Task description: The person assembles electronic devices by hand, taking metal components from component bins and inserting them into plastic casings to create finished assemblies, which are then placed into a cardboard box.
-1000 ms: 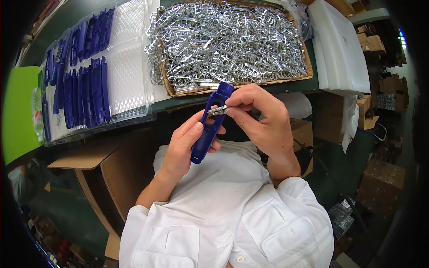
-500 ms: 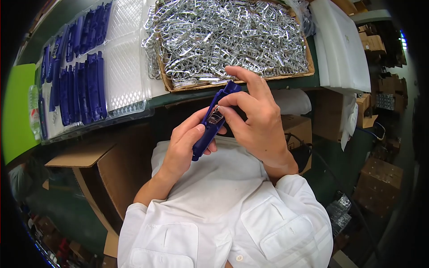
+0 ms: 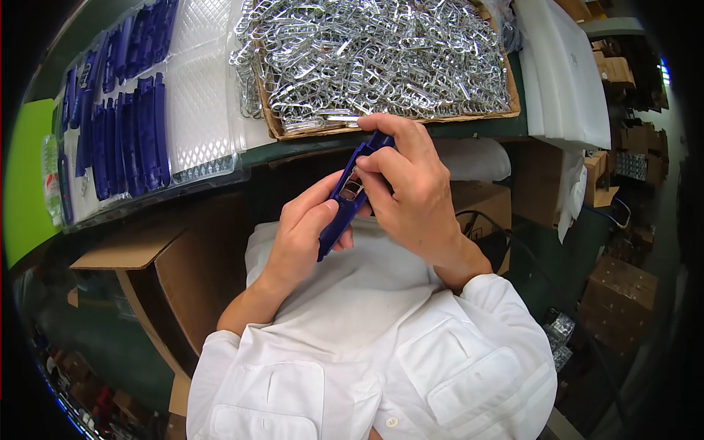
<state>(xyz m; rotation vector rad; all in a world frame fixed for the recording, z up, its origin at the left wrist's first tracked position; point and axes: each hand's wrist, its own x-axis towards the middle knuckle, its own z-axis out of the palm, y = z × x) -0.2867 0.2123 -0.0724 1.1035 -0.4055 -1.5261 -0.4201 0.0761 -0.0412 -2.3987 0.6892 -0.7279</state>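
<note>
My left hand (image 3: 295,233) is closed round a long dark-blue plastic shell (image 3: 334,229), thumb on its face and fingers behind. The shell is tilted in front of my chest, its upper end leaning right toward the bench. A small shiny bent metal clip (image 3: 351,189) sits in the opening midway along it. My right hand (image 3: 416,192) pinches at the clip's upper end with thumb and index finger, which partly cover it. Its other fingers reach past the shell's top end.
A shallow cardboard box (image 3: 515,94) heaped with silver metal clips (image 3: 381,62) stands on the bench. To its left, a clear plastic tray (image 3: 205,132) bears several blue shells (image 3: 128,143). White foam sheets (image 3: 565,73) are stacked at right. An opened carton (image 3: 187,279) is below left.
Both hands stay on the shell; my right thumb and index finger have shifted slightly at the clip. The whole view has shifted a little.
</note>
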